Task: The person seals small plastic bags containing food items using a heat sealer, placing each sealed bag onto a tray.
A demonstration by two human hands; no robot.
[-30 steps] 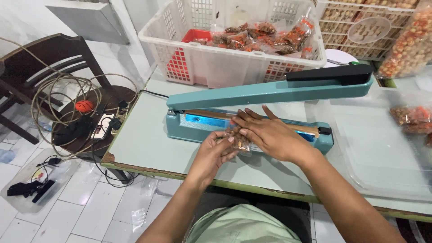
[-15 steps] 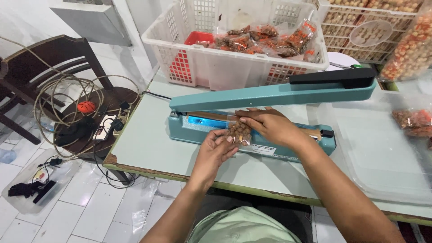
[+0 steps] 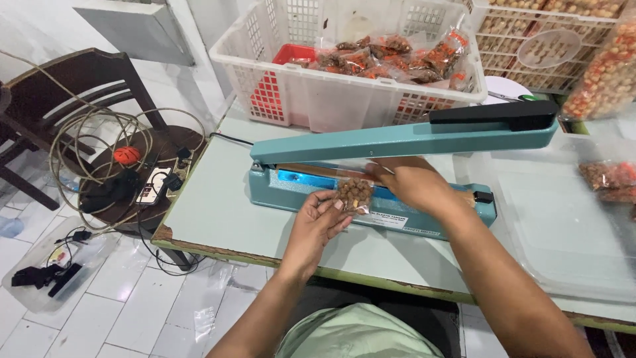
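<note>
Right now the left hand (image 3: 317,222) pinches a small clear plastic packet of brown round snacks (image 3: 354,193) by its lower edge, its fingers closed on the film. The packet lies across the front edge of the teal metal impulse sealer (image 3: 371,199), whose long arm (image 3: 404,138) with a black handle stands raised above it. The right hand (image 3: 411,182) rests at the packet's open top, over the sealing strip; its fingers are curled down against the film, though whether they grip it or only press it flat I cannot tell.

By the look of it the packet is light and limp: thin film, slippery, easily creased, with loose pieces that shift inside. The empty film at the top and bottom edges seems the sensible place to hold it, not the lumpy middle.

One packet is in hand and one sealer sits on the pale green surface (image 3: 212,205). Behind stand two white plastic lattice baskets: the nearer one (image 3: 311,93) holds several filled packets, too heaped to count. One dark wooden chair (image 3: 73,99) carries coiled cable at the left.
</note>
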